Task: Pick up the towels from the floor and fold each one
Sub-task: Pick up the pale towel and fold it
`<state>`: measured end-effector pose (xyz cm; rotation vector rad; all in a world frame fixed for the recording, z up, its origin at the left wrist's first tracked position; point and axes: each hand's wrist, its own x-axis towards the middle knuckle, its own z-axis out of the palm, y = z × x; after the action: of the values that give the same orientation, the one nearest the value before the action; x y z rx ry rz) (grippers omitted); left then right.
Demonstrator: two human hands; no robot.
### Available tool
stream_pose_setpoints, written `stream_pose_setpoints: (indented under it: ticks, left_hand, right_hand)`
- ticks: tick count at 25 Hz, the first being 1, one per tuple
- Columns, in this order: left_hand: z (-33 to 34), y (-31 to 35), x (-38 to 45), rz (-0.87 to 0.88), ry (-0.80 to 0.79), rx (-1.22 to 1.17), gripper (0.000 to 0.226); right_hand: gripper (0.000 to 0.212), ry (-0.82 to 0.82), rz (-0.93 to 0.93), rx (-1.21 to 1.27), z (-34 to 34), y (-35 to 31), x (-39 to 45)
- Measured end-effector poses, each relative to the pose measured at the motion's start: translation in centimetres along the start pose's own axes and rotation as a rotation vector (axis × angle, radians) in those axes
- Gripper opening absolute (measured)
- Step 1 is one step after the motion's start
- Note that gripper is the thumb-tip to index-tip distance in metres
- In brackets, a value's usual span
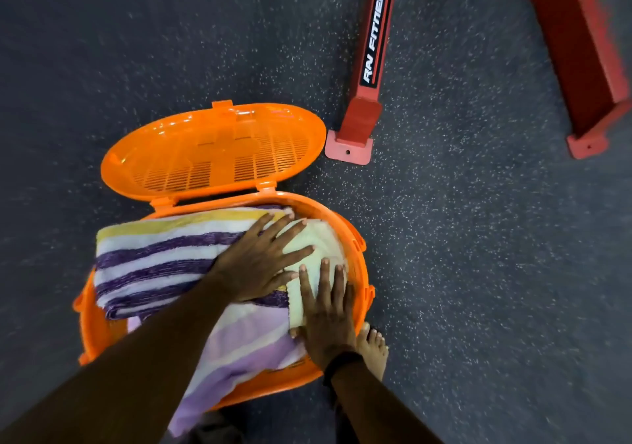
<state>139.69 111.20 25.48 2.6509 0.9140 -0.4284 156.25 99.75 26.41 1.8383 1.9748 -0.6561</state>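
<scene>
While both hands, left hand (254,265) and right hand (328,320), press spread-fingered on towels (154,259), basket (355,235) rim stays exposed.

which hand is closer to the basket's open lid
Left. The left hand presses the striped towel nearer the orange lid; the right hand lies flat on the pale towel, farther back.

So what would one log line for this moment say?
left hand: pressing striped towel | right hand: pressing pale towel | orange basket: lid open
</scene>
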Motion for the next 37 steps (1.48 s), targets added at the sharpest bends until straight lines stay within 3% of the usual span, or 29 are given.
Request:
stream_pose_setpoints:
  ticks: [3,5,8,12,13,15,18,20,22,27,30,33,37]
  left_hand:
    - [-2.1,1.1,-1.4,-0.012,0.065,-0.037,0.057]
    - [-3.8,1.2,-2.7,-0.09,0.116,-0.135,0.058]
    - [-6.2,-0.4,-5.6,-0.398,0.284,-0.4,0.057]
    - [-7.1,-6.1,-9.7,-0.901,0.441,-0.585,0.063]
    - [-7.1,-7.6,-10.4,-1.01,0.444,-0.642,0.06]
    - [-6.5,-10.2,-10.9,-1.24,0.402,-0.833,0.047]
    - [-6.3,-11.9,-10.9,-1.516,0.318,-1.308,0.042]
    - [-6.5,-12.5,-10.4,-1.561,0.395,-1.722,0.042]
    - [-6.5,-13.8,-10.0,-1.533,0.482,-1.93,0.051]
    - [-6.1,-16.4,-9.6,-1.455,0.742,-2.267,0.087]
    - [-6.4,-16.9,-10.1,-1.458,0.839,-2.361,0.108]
    - [-8.1,-17.3,-11.5,-1.428,0.882,-2.329,0.106]
    - [-10.7,-16.8,-15.9,-1.331,0.743,-2.264,0.112]
  right_hand:
    - [0.116,-0.048,-0.037,-0.001,-2.5,-0.1,-2.5]
    - [0.098,0.038,-0.078,-0.034,-4.1,-0.4,-3.5]
    - [0.065,0.207,-0.127,-0.038,-7.2,-1.0,-3.2]
    - [0.052,0.313,-0.085,-0.052,-13.2,-2.2,1.9]
    - [0.05,0.295,-0.065,-0.059,-14.6,-2.4,3.9]
    - [0.055,0.102,0.003,-0.05,-16.7,-2.7,8.3]
    - [0.078,-0.138,0.138,0.013,-17.1,-3.1,14.2]
    - [0.087,-0.264,0.267,0.314,-16.4,-3.6,16.5]
    - [0.091,-0.3,0.353,0.642,-15.9,-4.3,17.8]
    - [0.109,-0.126,0.485,1.229,-15.9,-5.4,19.2]
    - [0.123,-0.132,0.509,1.367,-16.3,-4.2,19.1]
    - [0.1,-0.124,0.454,1.471,-20.0,-3.4,17.5]
    - [0.117,-0.249,0.401,1.589,-23.1,0.4,15.1]
